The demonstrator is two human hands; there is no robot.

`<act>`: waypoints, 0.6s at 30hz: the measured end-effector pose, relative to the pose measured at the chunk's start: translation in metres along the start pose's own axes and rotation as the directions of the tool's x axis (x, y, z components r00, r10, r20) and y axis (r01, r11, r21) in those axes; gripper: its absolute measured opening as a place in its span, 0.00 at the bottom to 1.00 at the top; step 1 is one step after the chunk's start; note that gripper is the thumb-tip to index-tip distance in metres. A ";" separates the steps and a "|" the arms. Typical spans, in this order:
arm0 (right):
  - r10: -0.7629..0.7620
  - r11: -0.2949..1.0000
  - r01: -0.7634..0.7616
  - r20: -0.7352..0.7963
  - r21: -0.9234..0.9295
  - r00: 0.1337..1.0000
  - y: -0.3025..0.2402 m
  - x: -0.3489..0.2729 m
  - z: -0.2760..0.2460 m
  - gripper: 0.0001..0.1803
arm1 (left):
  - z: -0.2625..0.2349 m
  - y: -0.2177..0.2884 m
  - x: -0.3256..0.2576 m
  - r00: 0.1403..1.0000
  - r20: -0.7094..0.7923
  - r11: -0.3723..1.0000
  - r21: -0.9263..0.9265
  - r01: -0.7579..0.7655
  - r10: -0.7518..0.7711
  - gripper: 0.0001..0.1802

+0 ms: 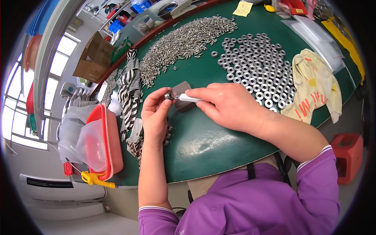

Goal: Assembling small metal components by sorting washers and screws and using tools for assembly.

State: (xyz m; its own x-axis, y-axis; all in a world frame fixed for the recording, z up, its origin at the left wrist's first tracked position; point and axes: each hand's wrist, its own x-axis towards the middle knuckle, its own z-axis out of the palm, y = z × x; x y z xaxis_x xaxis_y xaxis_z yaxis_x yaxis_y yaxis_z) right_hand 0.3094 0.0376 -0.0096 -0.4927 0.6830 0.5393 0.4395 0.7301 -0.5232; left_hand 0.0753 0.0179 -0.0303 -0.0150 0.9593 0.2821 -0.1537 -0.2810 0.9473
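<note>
My left hand (pixel 156 113) pinches a small metal ring (pixel 169 95) between thumb and fingers. My right hand (pixel 229 105) grips a short white-handled tool (pixel 188 98) whose tip meets that ring. Both hover just over a small dark block (pixel 182 102) on the green table (pixel 203 145). A spread of many similar metal rings (pixel 254 62) lies beyond my right hand. Farther back is a long heap of small metal pins (pixel 184 41).
A red basket lined with a clear bag (pixel 102 143) stands at the left edge, a yellow air gun (pixel 94 179) below it. Striped cloth (pixel 130 92) lies left of my hands, a cream cloth (pixel 315 86) at the right. A red stool (pixel 348 154) stands beside the table.
</note>
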 end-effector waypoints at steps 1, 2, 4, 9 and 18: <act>-0.002 1.000 0.002 0.008 -0.003 1.000 0.000 0.000 0.000 0.15 | 0.001 0.000 0.000 1.000 0.002 1.000 0.001 0.002 -0.002 0.20; -0.004 1.000 0.004 0.015 -0.006 1.000 0.000 0.000 0.001 0.15 | 0.003 0.001 0.000 1.000 -0.009 1.000 -0.008 -0.004 0.004 0.22; -0.007 1.000 0.007 0.010 -0.003 1.000 -0.001 -0.001 0.001 0.14 | 0.003 0.002 0.000 1.000 -0.019 1.000 -0.015 -0.010 0.009 0.25; -0.048 0.996 0.048 -0.007 -0.075 0.999 -0.007 -0.001 0.000 0.13 | 0.002 0.004 0.003 0.999 -0.041 0.998 -0.056 -0.004 0.002 0.31; -0.132 0.945 0.107 -0.063 -0.310 0.989 -0.008 -0.005 0.002 0.17 | 0.005 0.004 0.004 0.997 -0.073 1.000 0.020 0.020 -0.018 0.32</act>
State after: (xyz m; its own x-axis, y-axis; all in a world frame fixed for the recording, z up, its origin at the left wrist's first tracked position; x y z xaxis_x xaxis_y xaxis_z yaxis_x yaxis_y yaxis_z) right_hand 0.3067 0.0283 -0.0098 -0.4980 0.5803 0.6445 0.5954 0.7691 -0.2324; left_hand 0.0793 0.0202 -0.0243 -0.0839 0.9638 0.2529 -0.1347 -0.2625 0.9555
